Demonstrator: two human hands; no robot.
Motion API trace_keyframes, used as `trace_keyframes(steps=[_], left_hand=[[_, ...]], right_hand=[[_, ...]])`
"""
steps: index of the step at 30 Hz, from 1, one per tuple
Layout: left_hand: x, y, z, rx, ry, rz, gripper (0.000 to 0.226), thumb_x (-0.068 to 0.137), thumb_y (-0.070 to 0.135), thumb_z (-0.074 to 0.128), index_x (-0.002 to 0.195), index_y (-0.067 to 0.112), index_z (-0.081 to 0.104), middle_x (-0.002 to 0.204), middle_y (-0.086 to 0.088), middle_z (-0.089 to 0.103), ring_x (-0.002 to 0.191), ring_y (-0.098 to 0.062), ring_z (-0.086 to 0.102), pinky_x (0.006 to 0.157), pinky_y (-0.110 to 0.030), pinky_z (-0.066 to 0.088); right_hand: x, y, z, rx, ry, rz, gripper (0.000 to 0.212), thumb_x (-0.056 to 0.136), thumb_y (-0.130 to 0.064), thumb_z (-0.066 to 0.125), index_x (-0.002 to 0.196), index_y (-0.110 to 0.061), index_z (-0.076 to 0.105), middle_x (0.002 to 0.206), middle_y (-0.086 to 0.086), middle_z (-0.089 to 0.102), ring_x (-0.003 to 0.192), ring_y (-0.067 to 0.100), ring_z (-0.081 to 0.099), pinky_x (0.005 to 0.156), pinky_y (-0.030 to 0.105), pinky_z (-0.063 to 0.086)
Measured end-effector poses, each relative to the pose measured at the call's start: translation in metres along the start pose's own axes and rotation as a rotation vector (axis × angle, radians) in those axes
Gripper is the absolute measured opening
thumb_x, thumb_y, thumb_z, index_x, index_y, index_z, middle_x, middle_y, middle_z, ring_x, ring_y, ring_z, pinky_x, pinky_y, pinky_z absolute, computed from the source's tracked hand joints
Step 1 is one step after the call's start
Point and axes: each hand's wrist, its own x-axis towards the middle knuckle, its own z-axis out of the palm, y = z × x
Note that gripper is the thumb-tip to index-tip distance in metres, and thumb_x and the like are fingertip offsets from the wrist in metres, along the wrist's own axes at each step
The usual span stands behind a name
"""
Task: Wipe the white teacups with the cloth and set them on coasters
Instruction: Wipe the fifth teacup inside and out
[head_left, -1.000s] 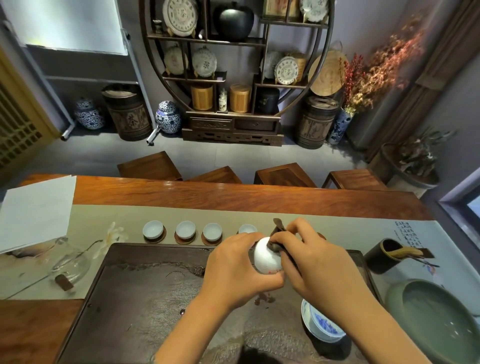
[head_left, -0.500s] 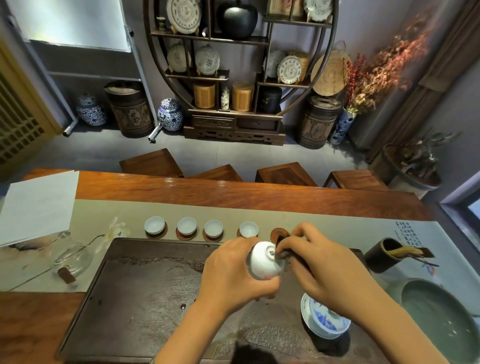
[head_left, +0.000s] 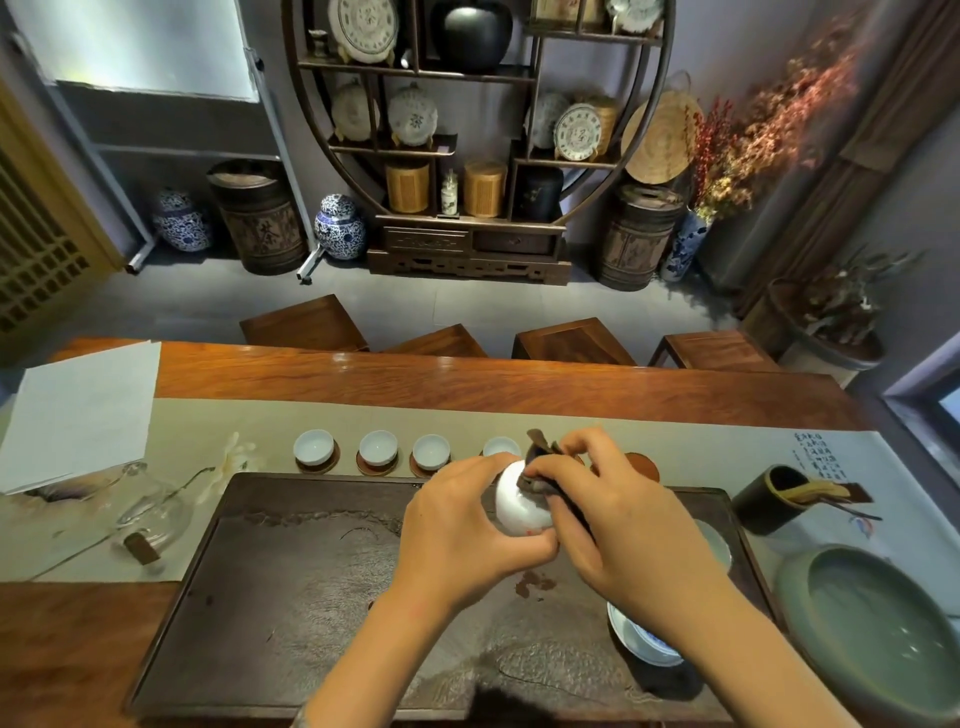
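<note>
Left hand (head_left: 457, 530) grips the teacup (head_left: 519, 506) above the tray (head_left: 311, 597); since half a second ago, the right hand (head_left: 618, 514) has pinched the cloth (head_left: 540, 467) back over its wall. Wiping continues; empty coaster (head_left: 644, 465) waits at two o'clock.

Over the dark tea tray (head_left: 291, 571), the left hand (head_left: 457, 530) holds a white teacup (head_left: 519, 506) tipped on its side, fingers curled round it. The right hand (head_left: 618, 525) pinches a dark brown cloth (head_left: 540, 462) and presses it against the cup's upper side. Behind the hands, on the pale runner (head_left: 218, 421) along the wooden desk (head_left: 467, 379), four white cups (head_left: 378, 448) stand in a row, each on a coaster; the fourth is partly hidden by the hands. One bare coaster (head_left: 644, 464) shows just beyond the right hand. A blue-and-white dish (head_left: 641, 642) sits on the tray under the right wrist, and a green basin (head_left: 878, 623) lies at the far right.
</note>
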Motion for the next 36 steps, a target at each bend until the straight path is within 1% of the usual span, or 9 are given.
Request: trace_keyframes(steps=[2,5,9,14,17,20,27,31,36], left_hand=[[-0.001,-0.005,-0.002,0.035,-0.010,-0.003,0.043,0.056,0.052,0.069,0.097,0.038,0.067,0.084,0.018,0.066,0.081,-0.003,0.059,0.064,-0.027,0.050],[-0.006,-0.007,-0.002,0.068,-0.061,0.002,0.047,0.057,0.055,0.071,0.101,0.041,0.066,0.088,0.021,0.065,0.084,-0.002,0.059,0.065,-0.022,0.049],[0.000,-0.010,-0.009,-0.089,-0.052,-0.032,0.048,0.057,0.056,0.076,0.101,0.040,0.068,0.094,0.023,0.067,0.092,0.001,0.062,0.074,-0.020,0.048],[0.009,-0.004,-0.015,-0.100,-0.124,0.082,0.052,0.059,0.049,0.079,0.108,0.038,0.067,0.100,0.020,0.069,0.096,-0.001,0.063,0.079,-0.026,0.049],[0.010,0.000,-0.011,-0.110,-0.127,0.117,0.051,0.060,0.045,0.081,0.108,0.037,0.066,0.098,0.017,0.069,0.093,-0.004,0.063,0.077,-0.031,0.050],[0.011,0.002,-0.010,-0.059,-0.086,0.114,0.046,0.060,0.047,0.078,0.101,0.032,0.066,0.091,0.015,0.067,0.085,-0.007,0.061,0.071,-0.033,0.051],[0.008,-0.003,-0.005,-0.094,0.042,0.024,0.049,0.058,0.051,0.077,0.104,0.038,0.067,0.093,0.021,0.069,0.090,-0.002,0.064,0.073,-0.026,0.052],[0.004,-0.012,0.001,-0.090,0.072,-0.067,0.048,0.056,0.053,0.074,0.102,0.047,0.064,0.089,0.023,0.068,0.086,0.000,0.064,0.068,-0.020,0.050],[0.011,-0.018,-0.005,-0.103,0.081,-0.101,0.048,0.054,0.050,0.072,0.102,0.043,0.069,0.092,0.024,0.070,0.089,0.002,0.064,0.072,-0.017,0.049]], right_hand=[[-0.002,0.005,0.000,0.026,-0.041,-0.015,0.023,0.083,-0.019,0.056,0.105,-0.023,0.061,0.106,0.000,0.052,0.067,0.022,0.058,0.046,0.038,0.049],[-0.003,0.017,-0.002,0.193,-0.091,0.015,0.020,0.086,-0.020,0.052,0.103,-0.028,0.061,0.100,-0.010,0.050,0.077,0.012,0.056,0.063,0.035,0.049],[0.001,0.037,-0.009,0.311,0.012,0.129,0.024,0.086,-0.010,0.059,0.095,-0.031,0.063,0.097,-0.012,0.059,0.092,0.000,0.056,0.081,0.018,0.044],[0.015,0.038,-0.012,0.403,0.157,0.197,0.023,0.090,-0.014,0.055,0.105,-0.028,0.065,0.103,-0.010,0.060,0.100,-0.003,0.053,0.081,0.003,0.035],[0.022,0.027,-0.007,0.466,0.068,0.160,0.032,0.090,-0.017,0.042,0.112,-0.029,0.063,0.110,-0.012,0.058,0.106,-0.002,0.051,0.086,0.004,0.035],[0.022,0.020,-0.001,0.441,0.032,0.127,0.037,0.092,-0.008,0.042,0.115,-0.029,0.062,0.110,-0.012,0.057,0.104,-0.001,0.053,0.085,0.007,0.037],[0.009,0.021,0.008,0.377,0.064,0.170,0.041,0.092,-0.003,0.047,0.127,-0.022,0.056,0.117,-0.005,0.060,0.106,-0.001,0.051,0.089,0.003,0.033],[0.001,0.009,0.017,0.295,0.052,0.132,0.042,0.091,-0.001,0.049,0.130,-0.015,0.053,0.118,0.003,0.055,0.104,0.010,0.050,0.084,0.010,0.035],[-0.004,-0.001,0.013,0.442,0.055,0.066,0.040,0.091,-0.001,0.048,0.125,-0.021,0.057,0.117,-0.006,0.055,0.107,0.000,0.049,0.089,0.010,0.038]])
